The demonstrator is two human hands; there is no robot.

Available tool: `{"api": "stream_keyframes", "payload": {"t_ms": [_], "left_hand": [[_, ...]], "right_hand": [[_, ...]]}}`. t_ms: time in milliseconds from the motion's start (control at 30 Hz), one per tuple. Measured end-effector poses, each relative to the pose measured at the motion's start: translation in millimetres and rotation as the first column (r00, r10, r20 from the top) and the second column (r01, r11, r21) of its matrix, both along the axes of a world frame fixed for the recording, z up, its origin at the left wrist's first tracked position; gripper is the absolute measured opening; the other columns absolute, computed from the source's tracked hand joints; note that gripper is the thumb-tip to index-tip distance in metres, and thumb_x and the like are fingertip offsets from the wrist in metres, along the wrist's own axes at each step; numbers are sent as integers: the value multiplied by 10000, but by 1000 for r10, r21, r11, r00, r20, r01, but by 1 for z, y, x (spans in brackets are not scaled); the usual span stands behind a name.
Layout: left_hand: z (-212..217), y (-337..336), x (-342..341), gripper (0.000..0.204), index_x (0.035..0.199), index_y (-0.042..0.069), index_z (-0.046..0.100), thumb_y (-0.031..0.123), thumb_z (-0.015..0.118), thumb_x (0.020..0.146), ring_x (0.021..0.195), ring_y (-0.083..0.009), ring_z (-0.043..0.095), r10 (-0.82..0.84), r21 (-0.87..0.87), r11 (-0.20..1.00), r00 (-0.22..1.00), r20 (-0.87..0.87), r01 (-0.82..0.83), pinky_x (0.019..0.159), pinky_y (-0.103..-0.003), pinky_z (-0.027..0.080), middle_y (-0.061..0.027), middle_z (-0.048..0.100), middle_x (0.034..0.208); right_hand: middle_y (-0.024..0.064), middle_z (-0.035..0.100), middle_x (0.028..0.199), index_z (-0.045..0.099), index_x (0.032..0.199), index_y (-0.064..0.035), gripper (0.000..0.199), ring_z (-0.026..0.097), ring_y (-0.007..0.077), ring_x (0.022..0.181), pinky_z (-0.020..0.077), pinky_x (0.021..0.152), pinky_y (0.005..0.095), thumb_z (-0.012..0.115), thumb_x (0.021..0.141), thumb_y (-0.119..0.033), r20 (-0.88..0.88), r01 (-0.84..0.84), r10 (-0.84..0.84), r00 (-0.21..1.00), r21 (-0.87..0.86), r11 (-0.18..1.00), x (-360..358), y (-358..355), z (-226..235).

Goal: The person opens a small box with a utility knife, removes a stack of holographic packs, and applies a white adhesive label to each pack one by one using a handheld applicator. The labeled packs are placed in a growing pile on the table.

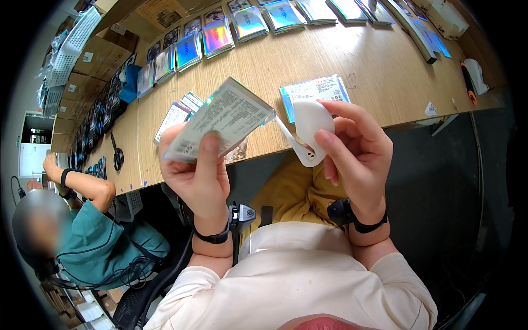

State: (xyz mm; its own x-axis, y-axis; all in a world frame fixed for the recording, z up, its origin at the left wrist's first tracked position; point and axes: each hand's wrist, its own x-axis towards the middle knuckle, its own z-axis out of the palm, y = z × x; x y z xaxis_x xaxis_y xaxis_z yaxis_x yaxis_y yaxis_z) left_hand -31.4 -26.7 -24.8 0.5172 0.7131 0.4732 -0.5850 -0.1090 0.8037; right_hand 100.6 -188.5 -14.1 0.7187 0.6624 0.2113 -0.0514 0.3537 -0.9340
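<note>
Seen from above, a person in a cream top sits at a long pale wooden table [264, 71], both hands raised in front of the chest. The left hand [201, 176] is closed around a flat silvery-white plastic packet with small print [223, 118], thumb pressed on its near face and fingers curled behind, holding it tilted with the printed side up, probably so it can be read or opened. The right hand [355, 146] grips a smooth white rounded plastic tool [309, 129], fingers wrapped over its top and side, its thin arm reaching toward the packet's right edge; whether they touch is hard to tell. Just beyond the hands, a blue-and-white printed card [316, 89] lies flat on the table. Further off, a row of shiny rainbow-coloured packets [247, 25] lines the table's far edge. At the left, another person in a green top [99, 231] sits, partly cut off by the picture's dark rim.
</note>
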Motion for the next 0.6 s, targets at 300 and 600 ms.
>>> {"api": "stream_keyframes", "payload": {"t_ms": [300, 600], "left_hand": [[17, -3, 5, 270, 1187, -49, 472, 36, 519, 935, 951, -259, 669, -308, -491, 815, 948, 82, 307, 755, -350, 612, -192, 631, 1075], [11, 6, 1, 381, 1178, 4, 535, -43, 644, 816, 956, -197, 651, -274, -407, 888, 957, -92, 215, 825, -356, 544, -123, 657, 1065]], "right_hand": [[42, 637, 765, 598, 1150, 7, 291, 513, 2, 515, 348, 430, 132, 606, 864, 59, 175, 6, -20, 984, 80, 997, 1, 1, -8], [33, 631, 761, 609, 1155, -1, 293, 495, -5, 521, 337, 440, 139, 599, 868, 56, 48, -1, 1, 999, 13, 1000, 1, -3, 0]]}}
